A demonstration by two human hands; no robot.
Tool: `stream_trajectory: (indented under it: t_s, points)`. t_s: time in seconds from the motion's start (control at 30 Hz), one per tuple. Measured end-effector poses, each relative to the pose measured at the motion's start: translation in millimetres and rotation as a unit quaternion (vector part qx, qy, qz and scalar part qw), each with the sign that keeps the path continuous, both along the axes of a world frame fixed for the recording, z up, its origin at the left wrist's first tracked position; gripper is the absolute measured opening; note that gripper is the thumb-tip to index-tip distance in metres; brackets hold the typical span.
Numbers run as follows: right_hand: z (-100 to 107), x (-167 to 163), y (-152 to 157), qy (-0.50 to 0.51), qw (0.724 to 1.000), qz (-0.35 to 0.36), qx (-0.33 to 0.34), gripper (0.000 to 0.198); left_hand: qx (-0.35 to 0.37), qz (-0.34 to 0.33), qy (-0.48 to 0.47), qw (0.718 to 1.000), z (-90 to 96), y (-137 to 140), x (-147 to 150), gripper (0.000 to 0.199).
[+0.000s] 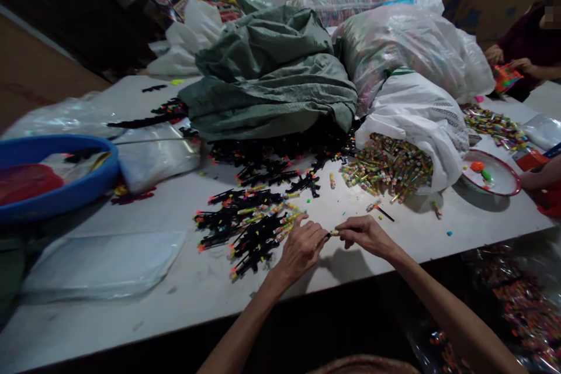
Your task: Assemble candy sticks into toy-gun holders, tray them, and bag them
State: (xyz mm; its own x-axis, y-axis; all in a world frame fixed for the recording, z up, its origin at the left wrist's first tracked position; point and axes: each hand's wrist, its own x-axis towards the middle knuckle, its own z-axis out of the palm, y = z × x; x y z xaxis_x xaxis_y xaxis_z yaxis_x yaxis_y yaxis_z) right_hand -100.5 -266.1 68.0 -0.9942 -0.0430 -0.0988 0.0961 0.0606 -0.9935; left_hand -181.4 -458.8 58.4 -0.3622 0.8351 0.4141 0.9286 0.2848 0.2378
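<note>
My left hand (pixel 303 242) is closed around a black toy gun, mostly hidden by the fingers, with only a dark end showing. Between the fingertips of my right hand (pixel 364 232) is pinched a small candy tube (pixel 334 233), which meets the gun's dark end. Just left of my hands lies a pile of black toy guns (pixel 254 239) with orange tips, several with yellow tubes on them. Beyond my right hand, a heap of small candy tubes (pixel 390 163) spills from a white sack (pixel 421 111). A loose tube with a black stick (pixel 385 213) lies nearer.
A large grey-green sack (pixel 272 76) covers more toy guns. Full clear bags (pixel 407 41) stand behind. At the left are a blue basin (pixel 109 169) and flat plastic bags (pixel 109 263). A red-rimmed dish (pixel 508 190) stands right. Co-workers sit at the back and right.
</note>
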Motion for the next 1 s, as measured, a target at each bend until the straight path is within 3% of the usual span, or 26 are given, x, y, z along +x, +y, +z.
stream_trajectory:
  t_s: [0.1,0.2,0.27,0.33,0.47,0.57,0.73,0.8,0.9,0.93,1.0]
  points:
    - [3,-1,-2,0.053,0.993,0.068,0.083,0.029,-0.012,-0.022,-0.084,0.996,-2.8,-9,0,0.015]
    - [7,-6,-1,0.116,0.967,0.141,0.177,0.025,-0.035,-0.05,-0.159,0.985,-4.6,-17,-1,0.017]
    - [5,-12,-1,0.09,0.962,0.195,0.169,0.027,-0.055,-0.057,-0.181,0.98,-4.2,-22,-3,0.019]
    - [0,-20,-2,0.034,0.964,0.235,0.12,0.03,-0.078,-0.054,-0.184,0.978,-1.3,-26,-8,0.02]
    - [-7,-40,-12,0.011,0.983,0.176,0.059,0.034,-0.092,-0.012,-0.167,0.982,11.5,-33,-23,0.021]
    - [1,-44,-20,0.079,0.979,0.152,0.11,0.03,-0.074,-0.011,-0.18,0.981,20.1,-35,-28,0.02]
    - [11,-32,-24,0.098,0.941,0.263,0.188,0.028,-0.073,-0.054,-0.297,0.951,20.4,-35,-26,0.023]
    - [6,-33,-21,0.083,0.946,0.233,0.211,0.028,-0.101,-0.035,-0.308,0.945,21.3,-40,-31,0.024]
    - [-6,-54,-6,0.066,0.959,0.093,0.258,0.038,-0.159,0.04,-0.244,0.956,30.0,-51,-48,0.023]
    - [-10,-66,1,0.048,0.955,0.042,0.291,0.04,-0.175,0.078,-0.205,0.96,34.0,-53,-57,0.022]
    - [-15,-96,14,-0.005,0.919,-0.036,0.392,0.038,-0.186,0.17,-0.131,0.959,40.1,-49,-74,0.022]
